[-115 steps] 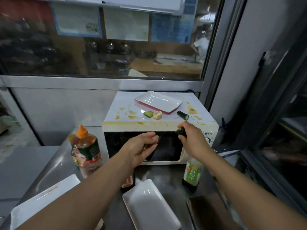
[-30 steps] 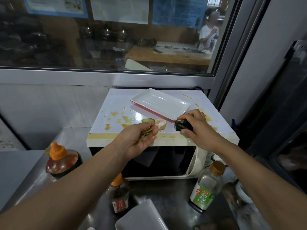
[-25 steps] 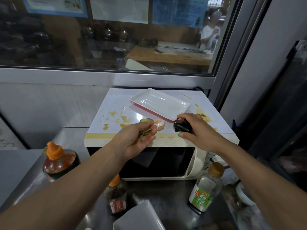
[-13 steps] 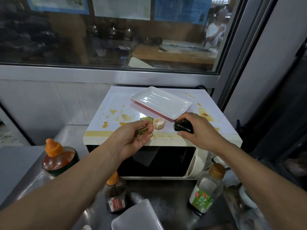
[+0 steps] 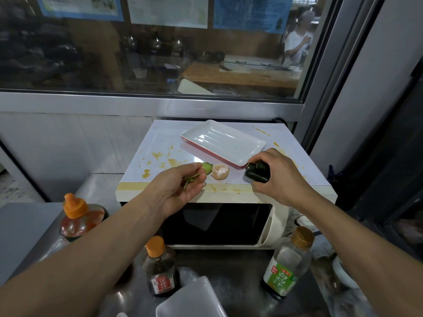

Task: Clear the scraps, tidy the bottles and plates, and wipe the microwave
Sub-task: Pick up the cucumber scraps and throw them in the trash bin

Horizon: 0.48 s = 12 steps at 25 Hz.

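Observation:
The white microwave has yellow sauce stains on its top. A white plate with a red rim lies on it at the back. My left hand holds thin green scraps and its fingertips touch a cut cucumber piece. An eggshell half sits just right of that piece. My right hand grips dark green cucumber chunks at the plate's near corner.
On the steel counter below stand an orange-capped sauce bottle, a small dark soy bottle and a green-labelled vinegar bottle. A white plate lies at the front edge. A window and wall close off the back.
My left hand has crept right along the microwave top until its fingers reach the cucumber piece. My right hand stays on the dark cucumber chunks, shifted slightly.

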Each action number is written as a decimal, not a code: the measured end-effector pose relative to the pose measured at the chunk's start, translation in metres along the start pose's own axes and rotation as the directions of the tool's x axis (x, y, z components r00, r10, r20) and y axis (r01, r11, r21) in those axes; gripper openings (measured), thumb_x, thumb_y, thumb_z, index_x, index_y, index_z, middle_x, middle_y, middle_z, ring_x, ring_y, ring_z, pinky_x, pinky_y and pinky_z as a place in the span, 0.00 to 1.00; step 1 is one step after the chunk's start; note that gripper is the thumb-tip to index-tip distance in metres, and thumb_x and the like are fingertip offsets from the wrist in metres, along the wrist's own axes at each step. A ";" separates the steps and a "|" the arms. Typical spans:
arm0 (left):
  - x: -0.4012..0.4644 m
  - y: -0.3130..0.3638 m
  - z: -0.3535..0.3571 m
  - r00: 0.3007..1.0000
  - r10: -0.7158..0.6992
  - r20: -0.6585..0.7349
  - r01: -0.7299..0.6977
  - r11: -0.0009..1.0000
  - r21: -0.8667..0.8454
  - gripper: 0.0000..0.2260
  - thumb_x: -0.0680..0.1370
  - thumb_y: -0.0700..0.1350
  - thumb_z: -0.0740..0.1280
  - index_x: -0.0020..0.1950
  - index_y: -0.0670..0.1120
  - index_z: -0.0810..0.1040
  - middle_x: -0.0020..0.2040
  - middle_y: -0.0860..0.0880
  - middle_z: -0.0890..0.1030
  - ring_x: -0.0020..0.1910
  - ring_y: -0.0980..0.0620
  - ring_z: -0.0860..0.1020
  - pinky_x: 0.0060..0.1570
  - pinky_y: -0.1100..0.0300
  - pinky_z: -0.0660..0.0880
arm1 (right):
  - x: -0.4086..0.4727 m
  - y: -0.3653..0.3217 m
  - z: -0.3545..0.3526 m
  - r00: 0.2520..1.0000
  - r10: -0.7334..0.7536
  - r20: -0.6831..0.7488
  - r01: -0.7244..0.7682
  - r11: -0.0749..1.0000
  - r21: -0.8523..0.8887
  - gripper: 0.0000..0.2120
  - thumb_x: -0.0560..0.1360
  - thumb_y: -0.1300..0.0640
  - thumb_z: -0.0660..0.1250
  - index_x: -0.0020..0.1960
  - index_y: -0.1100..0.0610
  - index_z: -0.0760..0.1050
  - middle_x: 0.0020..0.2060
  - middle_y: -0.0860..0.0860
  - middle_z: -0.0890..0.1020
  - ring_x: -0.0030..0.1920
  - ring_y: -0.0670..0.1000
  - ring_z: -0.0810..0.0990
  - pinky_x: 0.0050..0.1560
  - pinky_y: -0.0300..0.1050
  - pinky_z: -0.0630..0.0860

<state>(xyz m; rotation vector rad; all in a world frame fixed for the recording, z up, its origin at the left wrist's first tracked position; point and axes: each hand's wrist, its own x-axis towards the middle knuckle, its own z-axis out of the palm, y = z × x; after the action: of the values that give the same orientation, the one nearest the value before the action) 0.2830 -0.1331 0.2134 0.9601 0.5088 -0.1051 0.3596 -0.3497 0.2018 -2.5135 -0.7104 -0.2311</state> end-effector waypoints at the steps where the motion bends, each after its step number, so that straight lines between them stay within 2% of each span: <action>1: 0.003 0.003 -0.002 1.000 0.020 -0.012 -0.020 1.000 0.020 0.03 0.77 0.38 0.66 0.48 0.41 0.79 0.38 0.46 0.81 0.28 0.56 0.81 0.27 0.65 0.78 | 0.000 -0.002 -0.001 1.000 0.008 -0.006 -0.008 1.000 0.016 0.23 0.65 0.61 0.75 0.58 0.53 0.74 0.53 0.49 0.75 0.49 0.47 0.72 0.47 0.35 0.68; 3: 0.008 0.009 -0.003 0.997 0.071 -0.042 -0.067 0.994 0.090 0.03 0.77 0.38 0.66 0.46 0.42 0.79 0.35 0.47 0.82 0.29 0.57 0.81 0.27 0.66 0.77 | 0.002 -0.007 -0.002 1.000 0.021 -0.006 -0.021 0.998 0.055 0.24 0.64 0.61 0.76 0.56 0.52 0.73 0.50 0.48 0.77 0.48 0.48 0.74 0.42 0.31 0.69; 6: 0.018 0.020 -0.004 0.985 0.161 -0.063 -0.136 0.945 0.296 0.05 0.74 0.37 0.69 0.40 0.45 0.80 0.32 0.49 0.81 0.26 0.57 0.78 0.32 0.63 0.79 | 0.004 -0.013 -0.002 0.999 0.044 -0.011 -0.042 0.994 0.098 0.23 0.64 0.60 0.76 0.57 0.51 0.72 0.49 0.48 0.78 0.48 0.49 0.75 0.44 0.35 0.71; 9: 0.029 0.027 -0.004 0.976 0.216 -0.039 -0.176 0.877 0.448 0.06 0.73 0.34 0.70 0.42 0.45 0.80 0.34 0.48 0.80 0.25 0.55 0.75 0.36 0.61 0.78 | 0.007 -0.017 0.000 0.997 0.064 -0.035 -0.061 0.993 0.098 0.23 0.65 0.60 0.75 0.58 0.51 0.73 0.50 0.48 0.78 0.49 0.48 0.74 0.46 0.36 0.70; 12: 0.036 0.031 -0.003 0.977 0.211 -0.015 -0.175 0.848 0.500 0.09 0.72 0.32 0.70 0.47 0.44 0.81 0.36 0.45 0.79 0.26 0.53 0.75 0.32 0.62 0.75 | 0.008 -0.020 0.000 0.995 0.084 -0.052 -0.078 0.992 0.098 0.22 0.66 0.59 0.75 0.58 0.52 0.73 0.49 0.47 0.77 0.48 0.47 0.74 0.46 0.35 0.69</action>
<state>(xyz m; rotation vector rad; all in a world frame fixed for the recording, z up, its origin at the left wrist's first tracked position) 0.3228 -0.1078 0.2186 1.5228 0.4532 -0.0186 0.3561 -0.3317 0.2130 -2.4290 -0.5823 -0.2322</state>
